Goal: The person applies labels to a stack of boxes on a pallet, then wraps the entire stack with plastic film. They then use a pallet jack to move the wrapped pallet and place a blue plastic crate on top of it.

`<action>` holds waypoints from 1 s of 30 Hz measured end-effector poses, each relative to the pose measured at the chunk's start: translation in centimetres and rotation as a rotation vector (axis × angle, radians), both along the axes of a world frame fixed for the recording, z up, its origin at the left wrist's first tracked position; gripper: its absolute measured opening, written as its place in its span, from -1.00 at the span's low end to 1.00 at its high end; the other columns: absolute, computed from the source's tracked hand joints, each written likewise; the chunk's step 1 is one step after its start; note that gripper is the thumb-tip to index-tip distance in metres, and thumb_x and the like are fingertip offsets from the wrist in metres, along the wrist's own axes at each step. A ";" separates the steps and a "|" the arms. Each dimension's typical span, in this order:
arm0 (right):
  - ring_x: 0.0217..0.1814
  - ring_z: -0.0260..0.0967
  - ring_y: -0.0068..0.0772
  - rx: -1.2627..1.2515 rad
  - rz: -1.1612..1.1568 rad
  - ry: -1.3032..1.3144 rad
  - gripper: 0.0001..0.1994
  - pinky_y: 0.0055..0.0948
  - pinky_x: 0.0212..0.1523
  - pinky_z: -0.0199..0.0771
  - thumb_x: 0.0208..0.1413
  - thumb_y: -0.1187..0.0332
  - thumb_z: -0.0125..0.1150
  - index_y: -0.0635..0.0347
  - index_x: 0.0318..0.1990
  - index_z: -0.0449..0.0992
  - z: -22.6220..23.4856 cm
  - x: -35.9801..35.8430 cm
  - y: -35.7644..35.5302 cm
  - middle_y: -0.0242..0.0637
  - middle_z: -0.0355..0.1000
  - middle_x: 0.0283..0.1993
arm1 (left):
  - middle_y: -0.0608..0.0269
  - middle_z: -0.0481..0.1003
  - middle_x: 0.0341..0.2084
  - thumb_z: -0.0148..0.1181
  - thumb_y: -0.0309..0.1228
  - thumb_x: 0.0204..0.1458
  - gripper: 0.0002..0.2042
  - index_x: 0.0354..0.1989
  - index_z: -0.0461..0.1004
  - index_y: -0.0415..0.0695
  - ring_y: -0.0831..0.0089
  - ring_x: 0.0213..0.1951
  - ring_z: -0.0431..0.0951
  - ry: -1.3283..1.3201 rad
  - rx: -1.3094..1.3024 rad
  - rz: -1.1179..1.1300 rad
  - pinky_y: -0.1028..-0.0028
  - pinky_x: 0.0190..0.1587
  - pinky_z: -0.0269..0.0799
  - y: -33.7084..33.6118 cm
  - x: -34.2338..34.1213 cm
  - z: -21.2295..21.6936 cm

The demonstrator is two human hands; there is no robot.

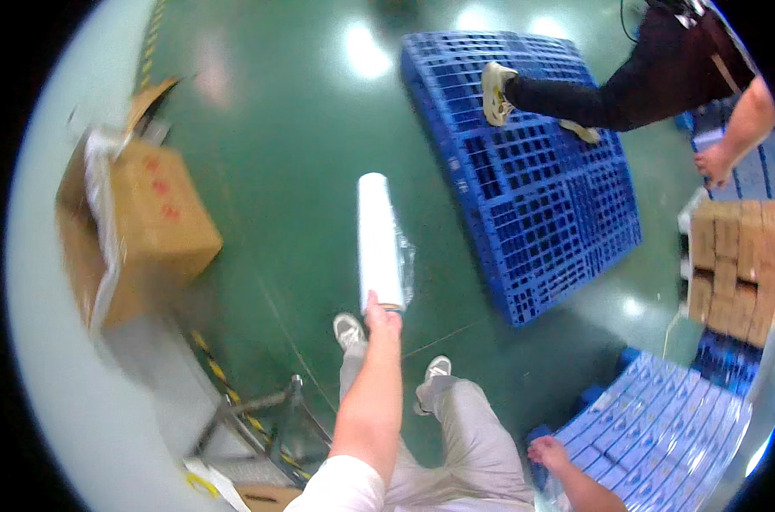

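My left hand (382,314) is closed around the lower end of a roll of clear stretch film (377,239), held out ahead of me above the green floor. The roll points away from me, and a loose flap of film (405,264) hangs along its right side. My right hand (548,452) is low at the right, its fingers loosely bent and apart, with nothing visible in them. It is beside the near left edge of a film-wrapped stack of blue-and-white boxes (652,435); whether it touches the stack I cannot tell.
A blue plastic pallet (537,205) lies ahead right, with another person's shoe (496,92) on it. That person's hand (719,164) is above more blue boxes. Brown cartons (737,264) are stacked at right. At left are a large open carton (161,209) and a metal frame (264,418).
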State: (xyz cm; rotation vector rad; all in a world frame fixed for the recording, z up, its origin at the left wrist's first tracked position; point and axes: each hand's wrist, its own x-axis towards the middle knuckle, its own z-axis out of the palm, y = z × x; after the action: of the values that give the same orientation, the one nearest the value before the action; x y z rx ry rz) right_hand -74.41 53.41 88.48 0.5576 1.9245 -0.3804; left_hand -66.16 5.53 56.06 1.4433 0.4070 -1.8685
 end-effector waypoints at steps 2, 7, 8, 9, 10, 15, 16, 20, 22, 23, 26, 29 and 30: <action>-0.26 0.51 -0.40 0.079 0.081 -0.070 -0.75 -0.42 -0.26 0.50 0.17 0.25 0.11 0.29 -0.21 0.48 0.7 2.3 -4.0 -0.22 0.53 -0.28 | 0.01 0.43 0.04 0.07 -0.20 0.18 -0.51 0.16 0.26 -0.31 0.08 0.05 0.45 0.020 -0.004 -0.101 0.10 0.13 0.34 -4.1 -2.7 -0.1; -0.29 0.53 -0.36 0.047 0.053 -0.047 -0.69 -0.42 -0.18 0.50 0.10 0.15 0.17 0.21 -0.17 0.52 -3.0 7.3 -7.1 -0.28 0.57 -0.39 | 0.04 0.39 0.10 -0.05 -0.16 0.24 -0.51 0.20 0.23 -0.27 0.09 0.10 0.41 0.005 -0.012 -0.304 0.14 0.22 0.25 -9.4 -10.3 1.2; -0.28 0.53 -0.37 0.013 0.050 -0.037 -0.68 -0.41 -0.18 0.50 0.09 0.14 0.18 0.20 -0.17 0.52 -4.7 7.1 -8.7 -0.27 0.57 -0.37 | 0.04 0.39 0.11 -0.08 -0.16 0.25 -0.52 0.21 0.22 -0.27 0.10 0.11 0.41 0.040 -0.020 -0.299 0.15 0.23 0.24 -9.5 -11.4 0.3; -0.28 0.53 -0.37 -0.013 0.043 -0.033 -0.68 -0.39 -0.18 0.50 0.08 0.14 0.19 0.20 -0.17 0.52 -6.7 7.0 -10.1 -0.27 0.57 -0.36 | 0.04 0.38 0.12 -0.12 -0.17 0.27 -0.52 0.22 0.21 -0.26 0.10 0.12 0.39 0.025 0.008 -0.337 0.16 0.23 0.24 -9.1 -12.5 1.7; -0.27 0.53 -0.37 -0.050 0.045 -0.010 -0.68 -0.38 -0.19 0.50 0.07 0.13 0.21 0.19 -0.17 0.52 -9.5 5.2 -12.0 -0.26 0.57 -0.35 | 0.05 0.38 0.12 -0.15 -0.17 0.29 -0.53 0.23 0.20 -0.26 0.11 0.13 0.38 0.025 0.022 -0.367 0.18 0.23 0.23 -8.9 -15.2 2.8; -0.32 0.44 -0.54 -0.224 -0.364 0.243 -0.78 -0.49 -0.29 0.45 0.16 0.27 0.13 0.23 -0.17 0.48 -14.6 -6.1 -26.4 -0.33 0.52 -0.34 | 0.01 0.37 0.11 -0.22 -0.12 0.31 -0.52 0.21 0.19 -0.25 0.13 0.13 0.38 0.064 0.236 -0.379 0.14 0.20 0.29 -2.5 -19.8 -1.8; -0.36 0.39 -0.58 -0.256 -0.478 0.288 -0.78 -0.53 -0.34 0.41 0.19 0.25 0.09 0.21 -0.17 0.47 -15.6 -7.4 -29.0 -0.36 0.49 -0.36 | -0.01 0.40 0.07 -0.24 -0.12 0.31 -0.54 0.17 0.23 -0.24 0.11 0.08 0.41 0.073 0.276 -0.413 0.12 0.16 0.33 -1.0 -20.1 -3.1; -0.33 0.44 -0.53 -0.288 -0.360 0.298 -0.75 -0.46 -0.24 0.46 0.21 0.25 0.11 0.29 -0.16 0.47 -21.5 -11.3 -35.6 -0.31 0.51 -0.35 | 0.04 0.51 -0.21 -0.11 -0.12 0.26 -0.59 0.09 0.33 -0.18 0.14 -0.13 0.51 -0.050 0.467 -1.270 0.28 -0.05 0.44 -1.0 -21.2 -8.2; -0.32 0.44 -0.53 -0.279 -0.332 0.290 -0.71 -0.49 -0.22 0.45 0.21 0.21 0.10 0.31 -0.16 0.46 -24.8 -13.0 -38.0 -0.28 0.51 -0.33 | 0.07 0.56 -0.33 -0.01 -0.17 0.18 -0.67 -0.07 0.45 -0.16 0.11 -0.21 0.56 -0.111 0.191 -1.942 0.26 -0.13 0.47 -6.4 -22.6 -10.2; -0.26 0.47 -0.40 -0.247 -0.357 0.238 -0.71 -0.41 -0.17 0.46 0.21 0.19 0.11 0.28 -0.16 0.47 -27.1 -13.7 -38.7 -0.22 0.53 -0.29 | 0.07 0.59 -0.40 0.06 -0.20 0.11 -0.72 -0.19 0.53 -0.14 0.11 -0.26 0.59 -0.170 -0.008 -2.295 0.24 -0.17 0.49 -10.2 -23.9 -10.1; -0.11 0.48 -0.08 -0.071 -0.203 0.369 -0.68 -0.21 -0.05 0.44 0.15 0.13 0.15 0.21 -0.14 0.47 -37.1 -14.2 -38.1 -0.09 0.52 -0.20 | -0.04 0.56 -0.25 0.06 -0.21 0.04 -0.70 -0.23 0.55 -0.17 0.02 -0.14 0.55 -0.817 -0.916 -2.497 0.21 -0.06 0.45 -23.6 -26.6 -13.2; -0.04 0.41 0.07 0.021 -0.099 0.536 -0.62 -0.12 -0.04 0.41 0.11 0.10 0.16 0.22 -0.08 0.43 -45.2 -18.1 -38.8 0.01 0.45 -0.09 | -0.09 0.45 -0.04 0.10 -0.18 0.07 -0.62 -0.03 0.44 -0.19 -0.02 -0.01 0.47 -1.000 -1.277 -2.625 0.15 0.03 0.40 -34.9 -30.5 -14.9; 0.00 0.37 0.10 0.064 -0.038 0.658 -0.60 -0.11 -0.01 0.39 0.12 0.10 0.15 0.25 -0.06 0.43 -48.0 -19.0 -38.8 0.07 0.41 -0.05 | -0.10 0.39 0.05 0.11 -0.16 0.09 -0.56 0.05 0.38 -0.20 -0.02 0.06 0.42 -1.085 -1.426 -2.670 0.15 0.06 0.38 -36.6 -31.8 -15.6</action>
State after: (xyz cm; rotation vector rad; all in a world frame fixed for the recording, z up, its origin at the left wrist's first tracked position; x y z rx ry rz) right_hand -93.39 14.62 40.44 0.5525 2.5659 -0.5789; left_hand -97.91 -31.04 40.42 -0.5116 2.4145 0.4126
